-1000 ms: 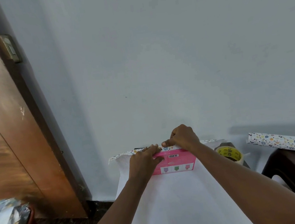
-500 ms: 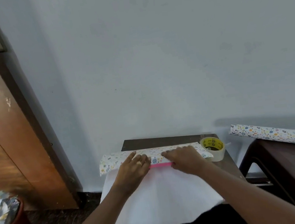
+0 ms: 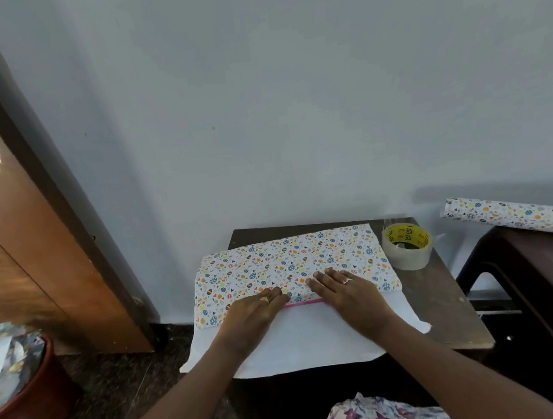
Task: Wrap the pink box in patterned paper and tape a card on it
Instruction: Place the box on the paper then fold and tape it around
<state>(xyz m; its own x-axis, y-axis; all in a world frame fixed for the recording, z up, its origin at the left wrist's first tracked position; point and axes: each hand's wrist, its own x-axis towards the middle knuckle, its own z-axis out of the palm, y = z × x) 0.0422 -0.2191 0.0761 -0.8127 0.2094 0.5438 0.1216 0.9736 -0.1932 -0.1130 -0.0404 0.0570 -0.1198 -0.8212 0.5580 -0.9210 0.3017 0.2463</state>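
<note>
The patterned paper point(image 3: 288, 263) is folded over the pink box, print side up, on a small dark table point(image 3: 451, 306). Only a thin pink strip of the box point(image 3: 304, 303) shows between my hands at the fold's near edge. My left hand point(image 3: 255, 311) lies flat on the paper's near edge, fingers together. My right hand point(image 3: 346, 291) presses flat beside it, fingers spread. The white underside of the paper point(image 3: 304, 340) extends toward me over the table's front edge. No card is in view.
A roll of clear tape point(image 3: 406, 246) with a yellow core stands on the table at the right. A roll of the same patterned paper point(image 3: 524, 215) lies on a dark side table at far right. A wooden door point(image 3: 10, 212) and a red pot point(image 3: 24, 393) are left.
The far flap of paper has come over the box and now covers it almost fully. Both hands slid to its near edge and press flat. The view tilted down.
</note>
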